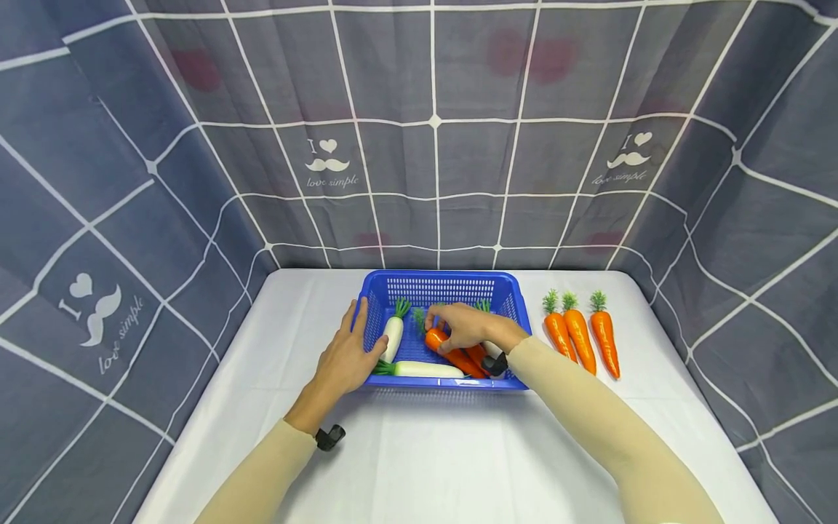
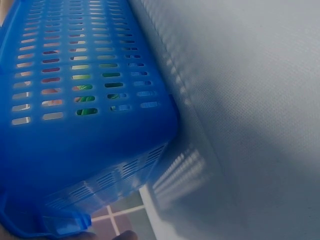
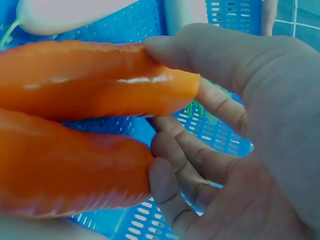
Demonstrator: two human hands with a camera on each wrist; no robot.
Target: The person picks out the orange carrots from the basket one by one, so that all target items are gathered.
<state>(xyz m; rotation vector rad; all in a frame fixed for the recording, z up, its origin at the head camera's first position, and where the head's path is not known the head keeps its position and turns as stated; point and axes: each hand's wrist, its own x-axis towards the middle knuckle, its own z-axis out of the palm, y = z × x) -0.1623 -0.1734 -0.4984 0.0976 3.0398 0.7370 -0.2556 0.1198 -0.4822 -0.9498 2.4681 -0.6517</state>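
In the head view, my right hand (image 1: 466, 326) reaches into a blue plastic basket (image 1: 445, 276). Its thumb and fingers pinch an orange carrot (image 3: 100, 80) near the leafy end, as the right wrist view shows. Beside it lies a second carrot (image 3: 75, 165), touched by other fingertips. My left hand (image 1: 347, 354) rests at the basket's left rim with fingers extended. One white radish (image 1: 393, 336) lies lengthwise at the left inside, and another radish (image 1: 428, 370) lies along the front wall. Under my right wrist a further radish is mostly hidden.
To the right of the basket, three carrots (image 1: 579, 338) lie side by side on the white tablecloth (image 1: 419, 451). Grey checked cloth (image 1: 471, 160) hangs behind the table and on both sides. The basket's perforated wall (image 2: 90, 135) fills much of the left wrist view.
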